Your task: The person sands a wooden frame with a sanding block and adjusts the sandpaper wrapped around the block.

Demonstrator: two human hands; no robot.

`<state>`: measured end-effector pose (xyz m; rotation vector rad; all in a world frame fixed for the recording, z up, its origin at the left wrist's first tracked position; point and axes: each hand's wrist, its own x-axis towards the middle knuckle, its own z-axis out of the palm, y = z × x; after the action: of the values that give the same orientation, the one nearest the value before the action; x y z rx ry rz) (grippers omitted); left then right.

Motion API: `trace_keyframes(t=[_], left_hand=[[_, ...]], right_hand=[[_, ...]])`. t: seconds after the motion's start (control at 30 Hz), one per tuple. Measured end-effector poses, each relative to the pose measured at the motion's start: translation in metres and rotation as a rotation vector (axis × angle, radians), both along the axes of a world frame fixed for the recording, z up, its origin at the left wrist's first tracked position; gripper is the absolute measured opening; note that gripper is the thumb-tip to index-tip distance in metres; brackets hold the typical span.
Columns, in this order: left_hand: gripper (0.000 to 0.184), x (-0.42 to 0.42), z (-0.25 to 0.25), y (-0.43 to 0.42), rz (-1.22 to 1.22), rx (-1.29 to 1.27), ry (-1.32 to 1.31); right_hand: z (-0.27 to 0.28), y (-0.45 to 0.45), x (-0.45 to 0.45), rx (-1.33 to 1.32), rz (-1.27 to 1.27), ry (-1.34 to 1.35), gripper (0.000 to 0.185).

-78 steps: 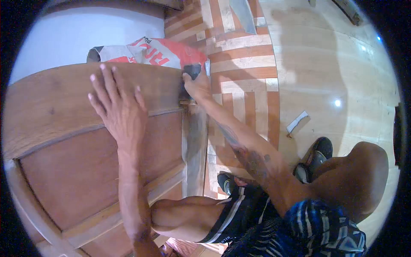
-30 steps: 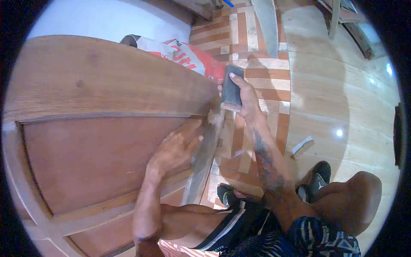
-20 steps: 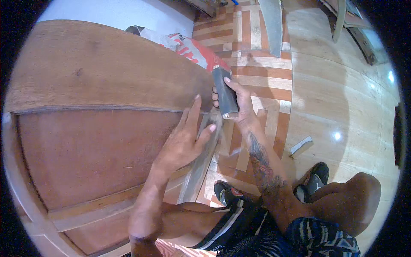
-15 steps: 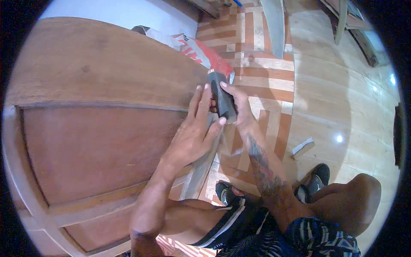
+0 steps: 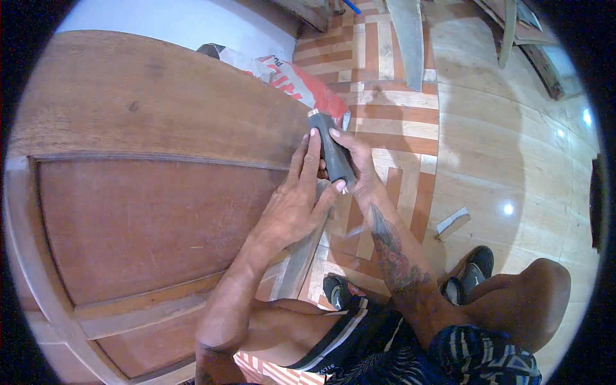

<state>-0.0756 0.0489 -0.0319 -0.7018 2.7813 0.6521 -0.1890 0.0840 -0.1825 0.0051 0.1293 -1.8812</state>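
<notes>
Over the edge of a wooden panelled door (image 5: pixel 160 83), a small block wrapped in dark grey sandpaper (image 5: pixel 335 154) is held between both hands. My right hand (image 5: pixel 361 168) grips its right side, thumb lying along the top face. From the left, my left hand (image 5: pixel 296 192) touches it, with a fingertip near the upper end and the thumb at the lower end. Pale wood shows at the block's upper tip. The underside of the block and some of the fingers are hidden.
A red and white sack (image 5: pixel 308 86) lies beyond the door's edge. On the tiled floor to the right rests a small white-faced offcut (image 5: pixel 452 221). A long pale board (image 5: pixel 408 48) and wooden furniture (image 5: pixel 542 64) stand farther off. My shod feet (image 5: pixel 476 269) are below.
The left fingertip now rests on the block near its upper end, and the left thumb is pressed at its lower end. The wrap sits smoother around the block. The view has shifted slightly.
</notes>
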Motion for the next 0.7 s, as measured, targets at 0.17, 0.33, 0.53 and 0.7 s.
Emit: trace_keyframes(t=[0.17,0.33,0.53,0.7], left_hand=[[0.091,0.002,-0.003,-0.002,-0.022,-0.025,0.051],[0.095,0.006,-0.008,-0.006,0.04,0.081,0.129],[0.087,0.01,-0.014,-0.013,0.009,0.268,0.303],[0.079,0.009,-0.013,-0.012,0.072,0.371,0.318]], right_hand=[[-0.006,-0.001,0.004,-0.069,0.003,-0.035,0.039],[-0.01,-0.002,0.007,-0.106,0.063,-0.075,0.037],[-0.007,-0.005,0.019,-0.145,-0.022,-0.112,0.042],[-0.01,-0.008,0.021,-0.471,0.087,-0.296,0.053]])
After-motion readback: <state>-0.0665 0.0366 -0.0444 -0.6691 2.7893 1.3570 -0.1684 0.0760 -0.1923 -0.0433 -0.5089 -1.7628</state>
